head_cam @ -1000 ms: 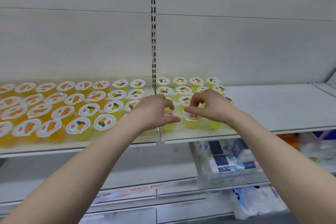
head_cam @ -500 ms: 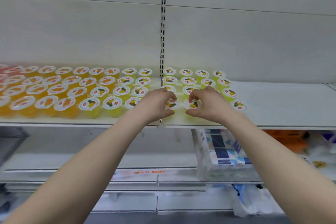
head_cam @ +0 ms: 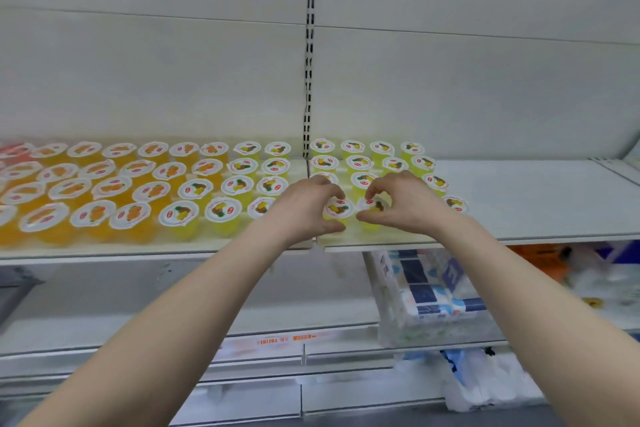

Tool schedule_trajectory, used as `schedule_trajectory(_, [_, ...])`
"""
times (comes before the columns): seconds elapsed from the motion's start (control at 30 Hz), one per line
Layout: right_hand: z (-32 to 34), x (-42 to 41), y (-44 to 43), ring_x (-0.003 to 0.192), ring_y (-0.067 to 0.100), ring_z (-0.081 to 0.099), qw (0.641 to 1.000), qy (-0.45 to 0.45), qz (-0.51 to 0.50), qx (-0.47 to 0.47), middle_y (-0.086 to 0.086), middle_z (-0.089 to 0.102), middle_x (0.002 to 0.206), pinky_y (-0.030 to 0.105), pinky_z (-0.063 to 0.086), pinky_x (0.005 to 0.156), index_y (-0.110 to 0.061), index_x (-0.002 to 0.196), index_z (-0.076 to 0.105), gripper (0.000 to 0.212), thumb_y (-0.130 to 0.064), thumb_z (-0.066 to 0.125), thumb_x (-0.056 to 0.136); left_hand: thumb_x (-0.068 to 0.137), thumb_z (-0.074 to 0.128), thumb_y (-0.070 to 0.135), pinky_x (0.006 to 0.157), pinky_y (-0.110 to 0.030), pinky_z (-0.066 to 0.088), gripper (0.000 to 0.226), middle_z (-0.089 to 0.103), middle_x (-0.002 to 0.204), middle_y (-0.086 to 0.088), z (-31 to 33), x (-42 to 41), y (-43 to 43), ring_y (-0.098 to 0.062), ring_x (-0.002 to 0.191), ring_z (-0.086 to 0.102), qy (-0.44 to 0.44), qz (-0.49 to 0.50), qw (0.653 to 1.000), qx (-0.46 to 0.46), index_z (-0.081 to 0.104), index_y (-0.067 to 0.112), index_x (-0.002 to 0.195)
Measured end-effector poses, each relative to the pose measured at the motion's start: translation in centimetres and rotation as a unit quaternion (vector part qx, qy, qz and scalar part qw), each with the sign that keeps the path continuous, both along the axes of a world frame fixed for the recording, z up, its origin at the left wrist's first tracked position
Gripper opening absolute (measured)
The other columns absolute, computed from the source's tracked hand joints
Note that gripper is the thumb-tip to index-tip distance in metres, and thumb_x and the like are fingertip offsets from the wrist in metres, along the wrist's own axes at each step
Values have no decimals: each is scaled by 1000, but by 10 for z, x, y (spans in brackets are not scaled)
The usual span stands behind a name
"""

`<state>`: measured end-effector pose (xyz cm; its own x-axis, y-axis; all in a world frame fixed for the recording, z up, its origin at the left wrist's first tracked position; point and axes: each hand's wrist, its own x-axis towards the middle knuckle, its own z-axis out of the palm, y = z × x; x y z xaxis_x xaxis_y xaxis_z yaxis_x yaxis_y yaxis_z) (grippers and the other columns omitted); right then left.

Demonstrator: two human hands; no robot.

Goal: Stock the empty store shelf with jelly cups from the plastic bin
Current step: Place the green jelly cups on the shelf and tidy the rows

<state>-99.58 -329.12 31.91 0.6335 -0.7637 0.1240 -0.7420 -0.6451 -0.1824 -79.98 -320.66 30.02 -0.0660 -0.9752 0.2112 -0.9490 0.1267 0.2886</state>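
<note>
Shelf [head_cam: 526,198]: left part stocked, right part bare. Jelly cups [head_cam: 194,184] stand in four rows, orange at the left, yellow toward the middle. The plastic bin isn't in view. Left hand [head_cam: 301,211] has thumb and fingers curled round a yellow cup [head_cam: 337,210] in the near row. Right hand [head_cam: 408,210] grips the neighbouring cup [head_cam: 373,207] just to its right. Both cups look seated on the shelf, near the front edge and almost touching.

Step, I'd say: placing a pair into the near row.

Next, likely: let go without tipping, lift clear of the lids, fetch more from the bin and fill rightward.
</note>
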Motion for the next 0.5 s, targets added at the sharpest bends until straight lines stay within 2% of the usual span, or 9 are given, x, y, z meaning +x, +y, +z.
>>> schedule_trajectory(0.1, [10, 8, -2, 110, 22, 54, 998, -52, -15, -11, -3, 67, 110, 37, 46, 90, -25, 108, 68, 38, -52, 63, 81, 76, 72, 49, 92, -34, 45, 53, 55, 125, 4, 10, 21, 4, -18, 116, 52, -9, 2, 999, -33, 58, 30, 123])
schedule_trajectory(0.2, [14, 29, -3, 108, 23, 55, 996, -79, -30, -25, -3, 69, 107, 36, 47, 86, -22, 109, 67, 33, -44, 62, 86, 78, 71, 46, 92, -36, 45, 48, 56, 123, 4, 16, 50, 13, -19, 115, 52, -22, 18, 999, -43, 60, 29, 121])
schedule_trajectory(0.3, [9, 62, -3, 107, 23, 54, 996, -66, -48, -23, -1, 67, 105, 36, 48, 82, -24, 113, 63, 38, -49, 61, 85, 77, 70, 47, 86, -32, 44, 44, 57, 119, 7, 13, 76, 24, -17, 110, 52, -35, 37, 998, -36, 61, 30, 117])
schedule_trajectory(0.43, [-6, 98, -7, 113, 27, 50, 996, -13, -86, -22, 2, 66, 107, 37, 43, 83, -25, 114, 60, 45, -56, 60, 82, 79, 66, 51, 94, -37, 44, 44, 57, 122, 8, 7, 96, 33, -17, 117, 48, -23, 41, 999, -21, 63, 30, 118])
schedule_trajectory(0.5, [-13, 105, -11, 112, 28, 51, 995, -8, -101, -16, 2, 65, 101, 36, 40, 78, -25, 110, 58, 44, -56, 61, 79, 80, 64, 53, 95, -37, 43, 45, 57, 122, 8, 5, 101, 35, -17, 117, 48, -18, 42, 999, -17, 63, 30, 118])
